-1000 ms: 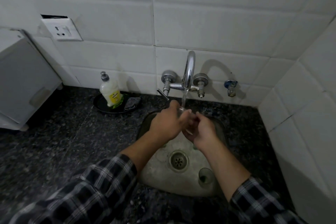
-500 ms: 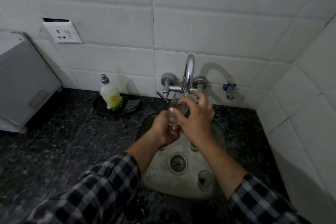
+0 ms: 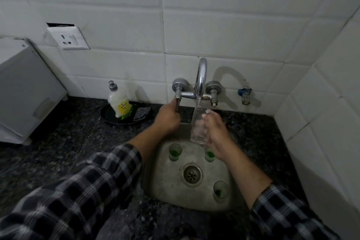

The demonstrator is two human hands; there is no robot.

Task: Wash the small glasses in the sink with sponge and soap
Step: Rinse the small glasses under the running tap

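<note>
Chrome shone mirror-bright on the tap (image 3: pixel 201 76), set against glossy white wall tiles (image 3: pixel 214 25). The steel sink (image 3: pixel 165 187) below looked dull and water-stained around its metal drain (image 3: pixel 191 174). The table (image 3: pixel 58 142) was dark speckled stone with a low polish. A clear glass (image 3: pixel 197 128) was smooth and transparent, and the small glasses (image 3: pixel 175 151) showed green at the base. The soap bottle (image 3: pixel 119 103) was translucent plastic, beside a coarse grey sponge (image 3: pixel 142 113) on a glossy black dish (image 3: pixel 109 117). The sleeves (image 3: pixel 78 191) were checked woven cloth.
</note>
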